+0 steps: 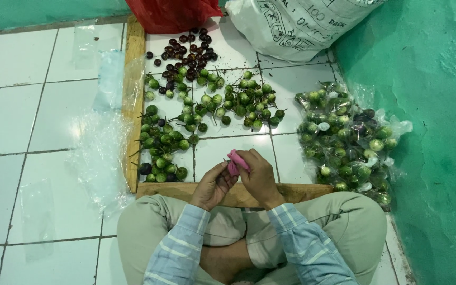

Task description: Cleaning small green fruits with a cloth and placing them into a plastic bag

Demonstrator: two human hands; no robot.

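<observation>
Head view, looking straight down over crossed legs in pale trousers and checked blue sleeves onto a white tiled floor [17, 121]. Both hands raised together just above the near wooden batten [302, 191]: left hand [213, 186] curled, fingertips pinching the lower end of a small pink piece of material [237, 161]; right hand [259, 177] closed over its upper part, thumb and fingers gripping, so the pink piece held between the two, touching both. Whether cloth, band or plastic, cannot tell. Beyond the hands, inside an L of wooden battens, with the long one [133, 100] on the left, a loose spread of small round green fruits [207, 103] with stalks, scattered over the tiles. Farther back, a smaller scatter of dark purple-black round fruits [186, 53], its near edge mingling with the green ones. To the right, against the green wall [439, 132], a heap of clear plastic bags filled with green fruits [347, 137]. At the top, a red plastic bag [172, 15] and beside it a large white sack [296, 24]. Left of the long batten, flat clear plastic sheets [101, 148] lying on the tiles.
</observation>
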